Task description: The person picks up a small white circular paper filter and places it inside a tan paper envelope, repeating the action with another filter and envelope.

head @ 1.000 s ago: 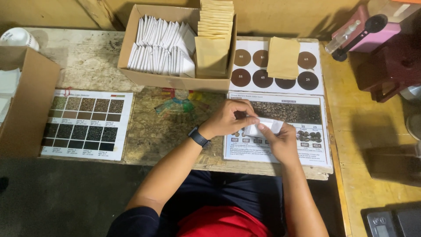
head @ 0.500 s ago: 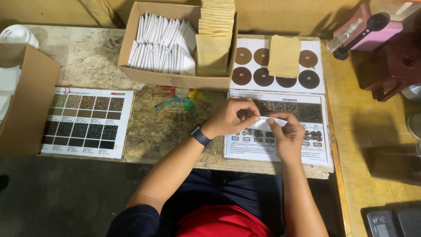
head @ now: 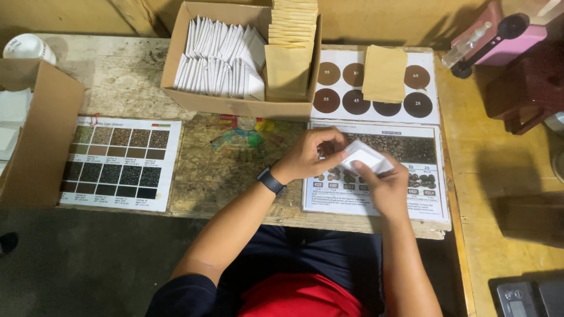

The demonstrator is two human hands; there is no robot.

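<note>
A worn wooden counter (head: 123,88) fills the space, dimly lit, with a cardboard box (head: 235,105) at its far side packed with upright white sachets (head: 217,61) and tan envelopes (head: 288,53). Printed colour charts lie flat: a swatch chart (head: 117,161) to the left, a chart of brown circles (head: 376,88) at the far right with one tan envelope (head: 385,73) on it, and a bean chart (head: 382,170) nearer. Above that bean chart, both hands share a small white sachet (head: 364,157). The left hand (head: 308,155) has a narrow grip, fingertips pinched on the sachet's left edge; the right hand (head: 388,185) holds it from below, thumb pressed on its face. The sachet is flat, pale and tilted.
</note>
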